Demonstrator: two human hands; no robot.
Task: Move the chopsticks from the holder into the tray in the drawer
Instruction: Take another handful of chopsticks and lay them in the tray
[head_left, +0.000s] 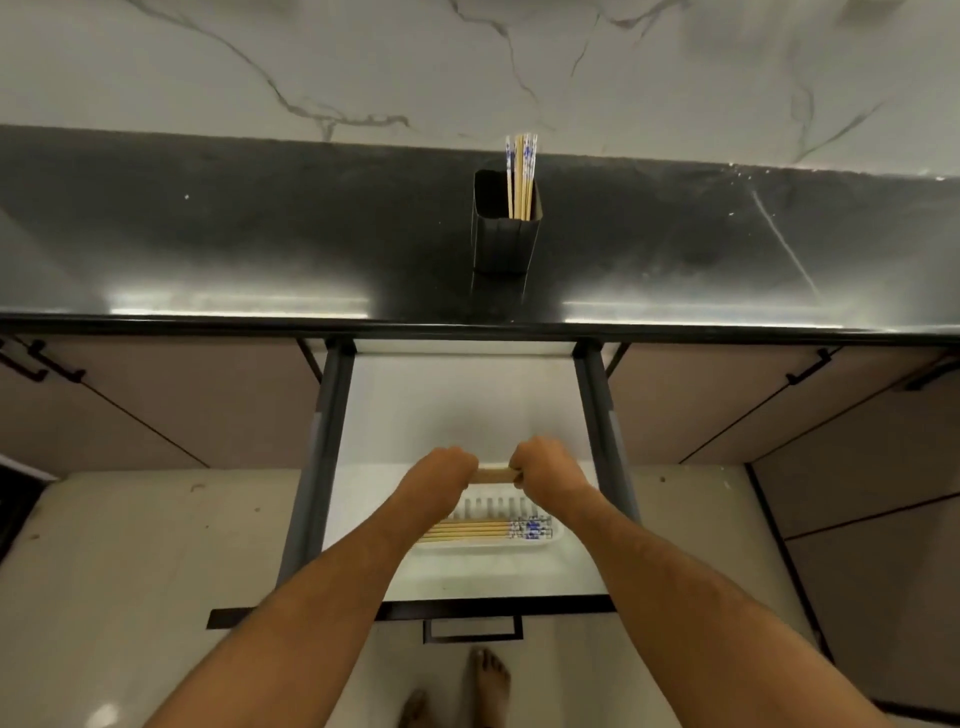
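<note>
Both fists, left hand (448, 470) and right hand (545, 465), closed round a bundle of chopsticks (493, 474), held level over the tray (555, 538) so they'll drop in flat, I reckon.

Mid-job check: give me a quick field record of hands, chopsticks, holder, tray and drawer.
left hand: closed on one end of a held bundle of wooden chopsticks
right hand: closed on the other end
black rectangular holder: on the dark countertop, chopsticks remain inside
white plastic tray: several chopsticks lying flat
drawer: open
</note>
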